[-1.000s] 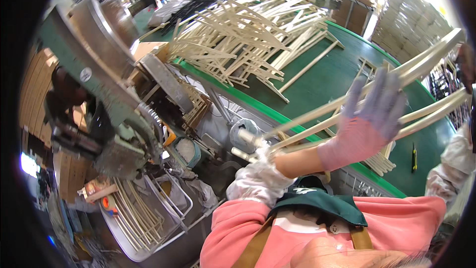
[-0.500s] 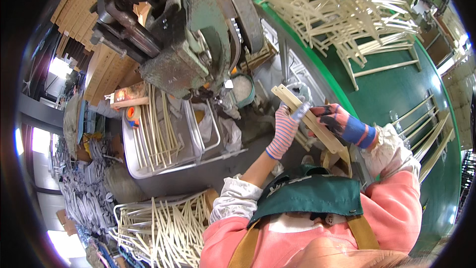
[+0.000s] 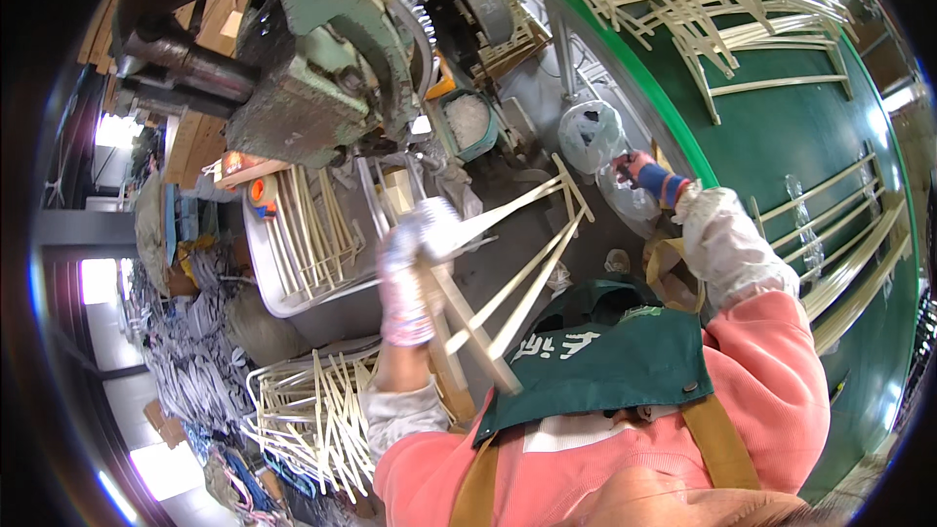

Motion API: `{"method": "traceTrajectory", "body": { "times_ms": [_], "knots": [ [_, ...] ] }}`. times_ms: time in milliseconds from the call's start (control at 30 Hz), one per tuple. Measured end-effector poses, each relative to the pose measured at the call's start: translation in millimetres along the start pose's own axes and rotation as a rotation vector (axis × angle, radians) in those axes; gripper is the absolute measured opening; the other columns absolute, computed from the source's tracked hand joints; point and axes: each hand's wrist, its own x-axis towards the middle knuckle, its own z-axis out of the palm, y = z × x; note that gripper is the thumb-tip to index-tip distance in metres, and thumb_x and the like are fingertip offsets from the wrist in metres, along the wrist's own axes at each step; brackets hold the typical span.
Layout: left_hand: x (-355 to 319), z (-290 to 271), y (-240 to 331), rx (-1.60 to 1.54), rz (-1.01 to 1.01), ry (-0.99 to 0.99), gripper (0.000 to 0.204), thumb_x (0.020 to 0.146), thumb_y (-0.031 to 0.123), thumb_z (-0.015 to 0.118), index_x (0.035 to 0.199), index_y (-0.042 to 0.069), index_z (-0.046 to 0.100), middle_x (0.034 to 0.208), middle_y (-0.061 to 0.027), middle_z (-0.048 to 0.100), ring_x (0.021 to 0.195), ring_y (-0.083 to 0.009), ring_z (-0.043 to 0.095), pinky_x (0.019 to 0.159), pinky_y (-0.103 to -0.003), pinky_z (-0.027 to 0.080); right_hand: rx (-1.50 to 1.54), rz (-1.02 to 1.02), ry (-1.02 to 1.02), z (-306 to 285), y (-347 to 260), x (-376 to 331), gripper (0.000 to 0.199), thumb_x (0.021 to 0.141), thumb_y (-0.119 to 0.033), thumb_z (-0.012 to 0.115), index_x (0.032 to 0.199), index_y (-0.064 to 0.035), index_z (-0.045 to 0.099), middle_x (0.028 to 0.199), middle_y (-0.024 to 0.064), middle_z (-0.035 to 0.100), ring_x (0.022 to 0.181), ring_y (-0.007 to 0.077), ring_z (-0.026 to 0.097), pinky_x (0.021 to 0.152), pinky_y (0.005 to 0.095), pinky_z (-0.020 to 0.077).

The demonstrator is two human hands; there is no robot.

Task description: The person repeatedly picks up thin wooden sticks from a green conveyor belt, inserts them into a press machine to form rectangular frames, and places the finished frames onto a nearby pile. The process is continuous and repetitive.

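Since half a second ago: wooden frame piece (image 3: 508, 283) swung down off green worktop (image 3: 781, 137), now held across lap in front of green press machine (image 3: 322, 88). Left hand (image 3: 410, 273) clamped on its near end; right hand (image 3: 649, 176) gripping far end. Steel tray (image 3: 264, 263) of sticks beside, plastic bag (image 3: 590, 132) close to right hand.

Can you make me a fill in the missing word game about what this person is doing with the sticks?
1. The left hand grips a frame of pale wooden ____.
2. The apron is dark ____.
3. The sweater is ____.
4. More sticks lie in a grey metal ____ below the green machine.

Missing words: sticks; green; pink; tray
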Motion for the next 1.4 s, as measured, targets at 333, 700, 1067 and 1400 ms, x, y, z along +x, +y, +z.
{"method": "traceTrajectory", "body": {
  "times_ms": [333,700,1067,1400],
  "knots": [
    [-92,-98,115,-0.124,0.464,-0.34,0.047,0.095,0.027,0.035,0.049,0.016,0.031,0.059,0.0004,0.036,0.064,-0.0143,0.035,0.066,-0.031,0.031,-0.18,0.281,0.077,105,87,50,0.041,0.082,-0.05,0.057,0.09,-0.0126,0.071,0.079,0.0097,0.067,0.072,0.0215,0.064,0.067,0.0368,0.0508],
    [-19,-224,-41,0.388,0.063,0.545,0.045,0.08,0.049,0.065,0.081,0.004,0.066,0.078,-0.008,0.065,0.065,-0.0131,0.058,0.067,-0.025,0.046,0.513,-0.19,0.392,-363,-84,-136,0.029,0.09,-0.037,0.054,0.1,-0.0124,0.064,0.058,-0.0027,0.05,0.045,0.012,0.045,0.039,0.0296,0.0317],
    [61,-197,-93,0.293,-0.071,0.088,0.033,0.082,0.038,0.069,0.074,0.006,0.064,0.059,-0.002,0.058,0.047,-0.0068,0.048,0.045,-0.023,0.035,0.144,-0.544,0.456,-133,-180,-263,0.021,0.084,-0.021,0.054,0.096,-0.0049,0.061,0.085,0.0075,0.06,0.068,0.0236,0.058,0.063,0.0326,0.0447],
    [109,-82,-69,0.01,-0.106,0.205,0.034,0.079,0.029,0.073,0.059,0.008,0.056,0.047,0.0032,0.041,0.04,-0.0082,0.037,0.041,-0.025,0.029,-0.436,-0.747,0.339,85,-239,-208,0.022,0.071,-0.011,0.074,0.088,-0.004,0.062,0.073,0.0153,0.064,0.065,0.0314,0.063,0.06,0.034,0.0496]
  ]
}}
